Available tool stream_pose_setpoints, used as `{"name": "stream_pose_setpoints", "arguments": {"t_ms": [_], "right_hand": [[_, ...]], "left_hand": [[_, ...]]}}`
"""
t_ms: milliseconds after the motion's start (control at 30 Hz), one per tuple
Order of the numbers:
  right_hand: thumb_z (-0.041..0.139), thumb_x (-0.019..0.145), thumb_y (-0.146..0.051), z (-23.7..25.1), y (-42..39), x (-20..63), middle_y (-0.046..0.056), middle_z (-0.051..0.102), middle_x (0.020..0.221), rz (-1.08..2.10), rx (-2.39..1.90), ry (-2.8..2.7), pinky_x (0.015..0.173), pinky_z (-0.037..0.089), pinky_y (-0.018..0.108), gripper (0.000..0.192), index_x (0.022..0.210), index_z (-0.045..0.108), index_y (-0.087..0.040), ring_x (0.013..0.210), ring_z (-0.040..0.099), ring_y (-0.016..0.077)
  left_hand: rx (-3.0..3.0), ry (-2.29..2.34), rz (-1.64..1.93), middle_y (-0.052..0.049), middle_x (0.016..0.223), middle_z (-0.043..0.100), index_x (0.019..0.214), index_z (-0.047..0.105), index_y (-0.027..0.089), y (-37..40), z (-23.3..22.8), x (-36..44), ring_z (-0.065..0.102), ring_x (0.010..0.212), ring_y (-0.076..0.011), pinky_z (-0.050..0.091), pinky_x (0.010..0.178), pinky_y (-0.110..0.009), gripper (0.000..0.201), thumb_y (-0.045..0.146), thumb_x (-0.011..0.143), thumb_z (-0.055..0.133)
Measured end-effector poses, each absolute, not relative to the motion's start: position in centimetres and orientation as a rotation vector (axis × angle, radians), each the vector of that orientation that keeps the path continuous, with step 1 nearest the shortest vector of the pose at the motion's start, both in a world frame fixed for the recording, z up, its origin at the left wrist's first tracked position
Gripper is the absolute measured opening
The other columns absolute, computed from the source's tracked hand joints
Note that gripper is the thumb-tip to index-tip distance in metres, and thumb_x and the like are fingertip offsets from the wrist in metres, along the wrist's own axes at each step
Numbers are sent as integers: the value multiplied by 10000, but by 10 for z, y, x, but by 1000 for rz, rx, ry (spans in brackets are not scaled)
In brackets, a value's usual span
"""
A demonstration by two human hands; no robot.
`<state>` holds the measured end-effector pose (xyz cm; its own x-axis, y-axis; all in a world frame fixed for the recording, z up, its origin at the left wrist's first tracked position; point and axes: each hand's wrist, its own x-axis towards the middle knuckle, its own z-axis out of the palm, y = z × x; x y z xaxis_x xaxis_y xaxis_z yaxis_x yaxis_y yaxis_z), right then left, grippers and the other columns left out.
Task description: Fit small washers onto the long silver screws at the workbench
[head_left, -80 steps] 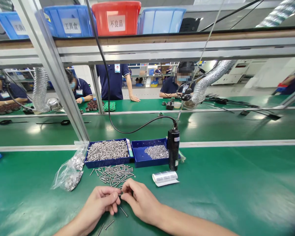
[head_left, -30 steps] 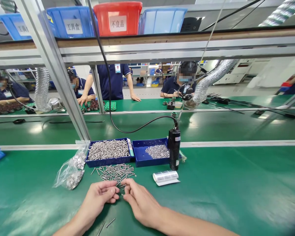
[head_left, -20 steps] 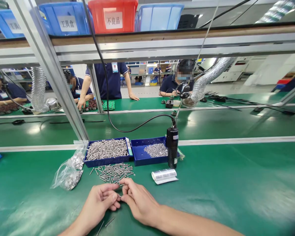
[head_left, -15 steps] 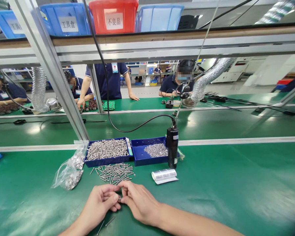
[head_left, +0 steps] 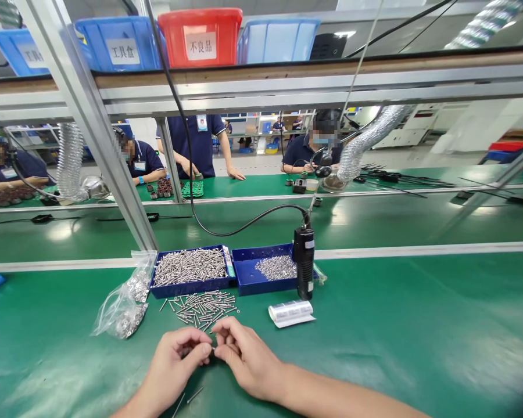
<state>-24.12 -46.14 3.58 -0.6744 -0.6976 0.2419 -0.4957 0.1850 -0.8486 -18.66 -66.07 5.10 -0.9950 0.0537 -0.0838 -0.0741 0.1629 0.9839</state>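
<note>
My left hand (head_left: pixel 178 363) and my right hand (head_left: pixel 246 360) meet fingertip to fingertip just above the green table. Both are closed in a pinch. A sliver of a small metal screw (head_left: pixel 213 348) shows between the two thumbs, mostly hidden by the fingers. Which hand bears it is hard to see. Beyond the fingers lies a loose pile of long screws (head_left: pixel 207 307). Two single screws (head_left: pixel 194 395) rest on the table below my left hand.
Behind the pile stand a blue tray of screws (head_left: pixel 189 266) and a blue tray with small nuts or washers (head_left: pixel 261 288). A black electric screwdriver (head_left: pixel 304 264) hangs beside them. A label roll (head_left: pixel 291 313) and a plastic bag of metal parts (head_left: pixel 128 307) lie nearby. Co-workers sit opposite.
My fingers have shifted slightly around the small metal piece, and less of it shows. The view has tilted a little. Across the line, the standing person's arm has lifted from the parts.
</note>
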Motion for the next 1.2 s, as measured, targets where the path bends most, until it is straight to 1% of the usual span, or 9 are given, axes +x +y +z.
{"name": "stream_pose_setpoints", "arguments": {"t_ms": [133,267,400,500,567,700,867,1000,1200], "right_hand": [[522,931,-162,34,-462,-240,-25,551,863,-1549,-1141,2189,631,383,238,230,1146,468,-222,667,468,112],[548,924,-209,39,-458,-244,-15,575,874,-1477,-1235,2224,624,381,240,241,1156,481,-221,665,477,116],[523,916,-208,46,-449,-260,-10,576,803,-1334,-1293,2491,625,354,254,85,996,551,-205,658,479,129],[544,877,-187,48,-443,-272,-53,519,653,-1200,-1291,2563,592,317,247,48,914,564,-210,580,455,117],[592,828,-182,47,-441,-277,-72,485,603,-1082,-1332,2581,581,294,245,90,909,579,-218,560,448,115],[630,835,-232,45,-443,-277,-61,524,638,-948,-1387,2592,584,277,239,91,926,623,-235,612,498,124],[572,909,-254,39,-455,-274,-53,584,660,-919,-1227,2722,586,262,244,57,885,619,-233,603,504,120],[563,913,-243,35,-459,-274,-56,577,646,-934,-1169,2763,585,250,249,45,901,606,-234,604,504,125],[550,881,-213,40,-453,-272,-60,541,658,-993,-1308,2714,585,268,243,59,927,579,-235,607,479,122]], "left_hand": [[162,2542,1781,-63,727,691,800,764,198,-660,56,-185,637,679,-196,483,647,-260,245,395,904,662],[476,2765,1619,-60,777,712,855,752,221,-664,53,-184,657,728,-196,498,710,-269,205,307,956,595],[725,2889,1562,-34,853,714,945,698,228,-671,47,-185,659,768,-151,496,728,-230,158,208,983,546],[687,2907,1490,-15,820,707,918,687,230,-673,45,-186,654,746,-133,489,711,-210,158,212,989,547],[659,2923,1420,-13,815,705,914,689,232,-674,42,-187,651,740,-135,487,700,-214,170,232,996,539],[655,3003,1270,-20,859,707,953,690,234,-676,33,-194,659,770,-149,493,718,-235,183,245,1008,515],[660,3180,1060,-34,838,685,955,676,212,-675,24,-205,643,754,-173,489,707,-273,189,219,1008,495],[661,3215,1005,-37,832,670,949,672,214,-672,26,-208,633,758,-184,488,711,-289,179,216,1002,502],[709,3272,976,-30,820,662,942,658,218,-678,29,-199,634,739,-174,489,680,-277,146,205,994,522]]}}
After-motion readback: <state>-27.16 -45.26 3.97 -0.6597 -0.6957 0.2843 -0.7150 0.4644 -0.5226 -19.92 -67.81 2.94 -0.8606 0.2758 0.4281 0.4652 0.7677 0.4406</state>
